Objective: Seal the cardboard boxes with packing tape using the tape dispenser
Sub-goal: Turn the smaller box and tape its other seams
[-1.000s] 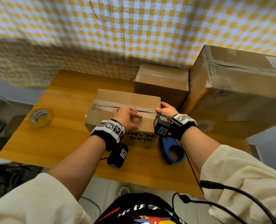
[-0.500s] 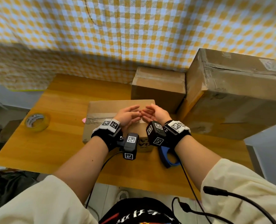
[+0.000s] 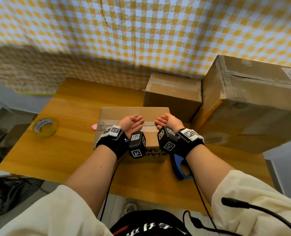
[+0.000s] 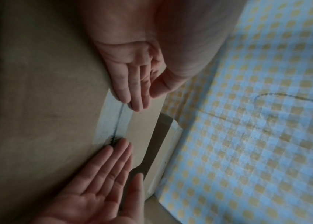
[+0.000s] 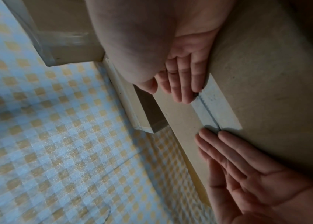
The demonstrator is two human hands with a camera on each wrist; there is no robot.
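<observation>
The cardboard box (image 3: 134,114) lies flat on the wooden table (image 3: 70,147) directly under both hands, its taped centre seam (image 3: 149,125) running between the fingertips. The left hand (image 3: 132,124) and the right hand (image 3: 169,121) sit side by side on the lid, palms turned up and inward, fingers straight and together, holding nothing; in the left wrist view the fingertips (image 4: 136,104) meet the seam tape (image 4: 113,121), and the edge of each hand seems to rest on the strip. A short stretch of tape shows bare between the two sets of fingers.

This looks like the smoothing step: the strip appears laid already and the hands are pressing it flat, so this box is probably close to sealed. The next move likely calls for lifting clear of the lid and reaching back toward the wrist for the blue tape dispenser (image 3: 180,167), which lies on the table just behind the right wrist, partly hidden by it.

Beyond the fingertips stands a second, smaller box (image 3: 173,96); past the right hand's thumb side sits a large box (image 3: 253,106) with worn tape. Well out past the left hand lies a yellowish tape roll (image 3: 45,127), and a small pink object (image 3: 94,127) peeks out beside the box. A yellow-and-white checked cloth (image 3: 141,34) hangs behind the table.
</observation>
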